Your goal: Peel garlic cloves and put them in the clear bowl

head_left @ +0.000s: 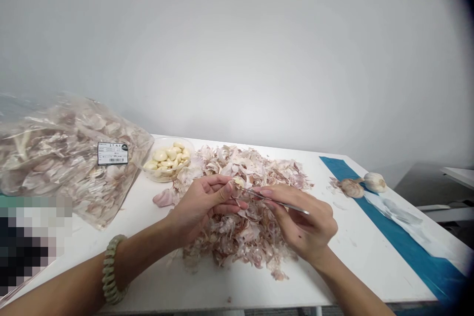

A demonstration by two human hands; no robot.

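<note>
This looks like a plain work room, closer to an office or studio than a home kitchen. A bare pale wall fills the view from 9 o'clock round to 3 o'clock. The white surface has a flat, unfinished look, with a blue paper strip along it at 4 o'clock. Past its far corner at 2 o'clock lie a grey floor and a second white table. Food is the only homely sign: peeled garlic cloves at 11 o'clock, garlic skins centrally, and a plastic bag with a printed shop label at 9 o'clock.
</note>
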